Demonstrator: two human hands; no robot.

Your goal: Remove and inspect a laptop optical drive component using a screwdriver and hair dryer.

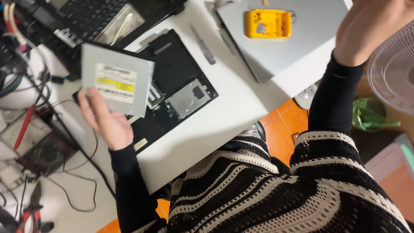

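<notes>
My left hand (105,121) holds a flat silver optical drive (116,80) with a white and yellow label, lifted above the left end of an opened black laptop base (181,73) that lies on the white table (224,116). A metal bracket (187,98) shows inside the laptop base. My right hand (373,28) is raised at the top right, over the edge of a closed silver laptop (297,47); its fingers are cut off by the frame. A yellow box-shaped tool (268,23) rests on the silver laptop.
A grey screwdriver-like tool (204,45) lies between the two laptops. A black keyboard (92,15) sits at the top left. Cables, a circuit board with a fan (43,155) and red-handled pliers (32,213) clutter the left side. A white fan grille (394,69) stands at right.
</notes>
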